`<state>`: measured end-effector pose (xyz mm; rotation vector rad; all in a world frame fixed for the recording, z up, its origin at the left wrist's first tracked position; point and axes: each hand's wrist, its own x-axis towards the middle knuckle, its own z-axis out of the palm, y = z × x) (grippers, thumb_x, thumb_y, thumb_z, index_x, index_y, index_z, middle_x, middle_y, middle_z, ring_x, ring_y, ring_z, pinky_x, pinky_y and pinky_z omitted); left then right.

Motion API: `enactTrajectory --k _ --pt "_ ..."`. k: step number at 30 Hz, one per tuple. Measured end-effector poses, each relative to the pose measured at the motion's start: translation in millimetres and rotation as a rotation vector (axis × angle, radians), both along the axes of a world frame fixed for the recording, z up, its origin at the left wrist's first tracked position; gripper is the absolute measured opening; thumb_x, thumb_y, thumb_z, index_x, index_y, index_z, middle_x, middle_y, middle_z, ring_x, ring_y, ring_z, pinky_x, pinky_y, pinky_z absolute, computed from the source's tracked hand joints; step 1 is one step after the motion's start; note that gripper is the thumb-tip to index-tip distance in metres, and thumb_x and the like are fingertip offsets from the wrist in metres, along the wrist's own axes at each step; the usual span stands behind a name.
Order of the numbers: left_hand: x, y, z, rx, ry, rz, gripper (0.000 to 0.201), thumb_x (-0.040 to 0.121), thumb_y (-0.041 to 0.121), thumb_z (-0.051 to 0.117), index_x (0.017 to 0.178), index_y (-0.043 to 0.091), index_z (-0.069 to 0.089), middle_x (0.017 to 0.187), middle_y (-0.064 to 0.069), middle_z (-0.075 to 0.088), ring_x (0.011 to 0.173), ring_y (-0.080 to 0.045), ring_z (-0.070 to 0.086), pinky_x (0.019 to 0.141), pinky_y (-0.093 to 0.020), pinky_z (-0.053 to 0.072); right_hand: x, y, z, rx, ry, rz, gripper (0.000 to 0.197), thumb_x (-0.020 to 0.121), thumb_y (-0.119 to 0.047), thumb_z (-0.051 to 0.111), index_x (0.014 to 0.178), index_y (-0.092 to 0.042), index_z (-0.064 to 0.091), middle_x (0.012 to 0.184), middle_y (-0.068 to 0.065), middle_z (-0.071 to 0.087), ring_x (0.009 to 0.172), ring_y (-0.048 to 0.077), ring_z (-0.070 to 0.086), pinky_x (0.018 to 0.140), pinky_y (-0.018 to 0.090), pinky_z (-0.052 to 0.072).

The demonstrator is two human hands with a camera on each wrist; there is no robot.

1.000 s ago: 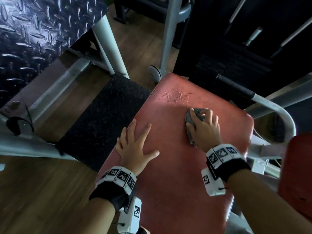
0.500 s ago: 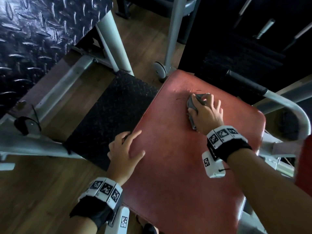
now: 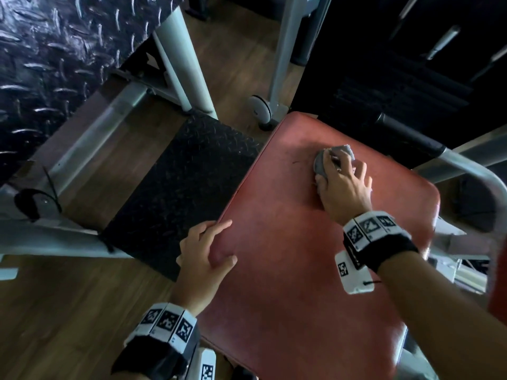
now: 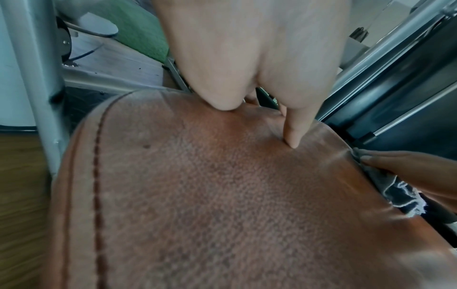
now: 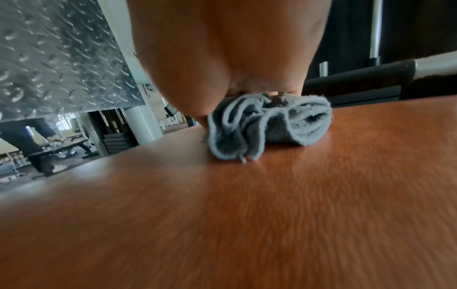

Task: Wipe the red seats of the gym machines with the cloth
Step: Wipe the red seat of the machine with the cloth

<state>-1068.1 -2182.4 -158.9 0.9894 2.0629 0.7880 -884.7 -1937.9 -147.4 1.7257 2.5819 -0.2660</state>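
Observation:
The red seat (image 3: 301, 270) fills the middle of the head view. My right hand (image 3: 343, 187) grips a bunched grey cloth (image 3: 321, 161) and presses it on the seat near the far edge. In the right wrist view the cloth (image 5: 267, 125) lies crumpled under my right hand (image 5: 222, 48) on the seat (image 5: 247, 215). My left hand (image 3: 204, 248) rests on the seat's left edge with loose fingers and holds nothing. Seen from the left wrist, one left fingertip (image 4: 294, 136) touches the seat (image 4: 222, 195).
A black diamond-plate footplate (image 3: 178, 182) lies left of the seat on the wooden floor (image 3: 55, 311). Grey frame tubes (image 3: 186, 64) rise behind it. A padded handle bar (image 3: 411, 138) curves round the seat's far right. Another red pad (image 3: 499, 283) shows at the right edge.
My right hand has pushed the cloth up the seat towards its far edge. My left hand has slid from the seat's surface out to its left edge.

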Motion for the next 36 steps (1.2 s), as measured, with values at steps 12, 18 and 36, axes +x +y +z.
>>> enactTrajectory --k 12,18,36 --pt "-1 0 0 0.007 -0.011 0.001 0.065 0.080 0.028 0.076 0.130 0.055 0.046 0.137 0.024 0.035 0.128 -0.005 0.032 0.107 -0.041 0.023 -19 -3 8 -0.078 0.010 0.120 0.050 0.097 -0.037 0.043 0.145 -0.027 0.033 0.145 -0.001 0.026 0.117 0.035 0.030 0.094 0.056 0.039" --pt "-1 0 -1 0.010 -0.016 0.011 0.066 0.079 0.028 0.076 0.131 0.055 0.046 0.138 0.023 0.035 0.130 -0.003 0.031 0.109 -0.044 0.023 -8 -38 8 -0.068 -0.068 0.344 0.054 0.097 -0.044 0.038 0.148 -0.026 0.031 0.145 -0.005 0.033 0.117 0.029 0.036 0.089 0.050 0.046" --pt "-1 0 -1 0.012 -0.006 0.012 0.064 0.080 0.029 0.076 0.131 0.054 0.047 0.136 0.027 0.033 0.128 0.000 0.029 0.108 -0.039 0.021 -16 -50 -6 -0.123 0.050 0.414 0.063 0.099 -0.036 0.044 0.154 -0.016 0.019 0.161 -0.002 0.014 0.148 0.032 0.001 0.118 0.053 0.013"
